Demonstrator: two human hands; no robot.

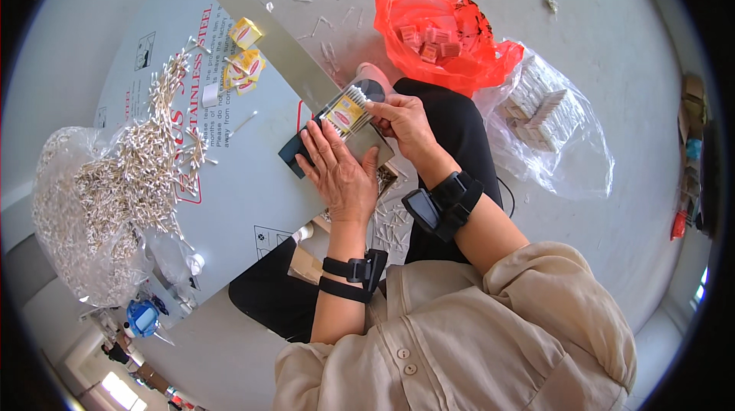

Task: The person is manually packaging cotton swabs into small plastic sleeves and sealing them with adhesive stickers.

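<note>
A row of cotton swabs [354,132] with a yellow card [344,113] on top lies in a small metal-and-dark holder [292,152] at the table's edge. My left hand [337,170] rests over the holder with its fingers stretched out, the fingertips beside the yellow card. From the right, my right hand [409,126] closes thumb and forefinger on the white tips at the bundle's right end. Part of the holder is hidden under my left palm. Black straps with small devices sit on both wrists.
Loose cotton swabs [138,181] spill from a clear bag [53,174] across the table [253,174]. Yellow cards [245,66] lie near its far edge. On the floor are a red bag [398,47] of small packs and a clear bag [586,151] of white packs.
</note>
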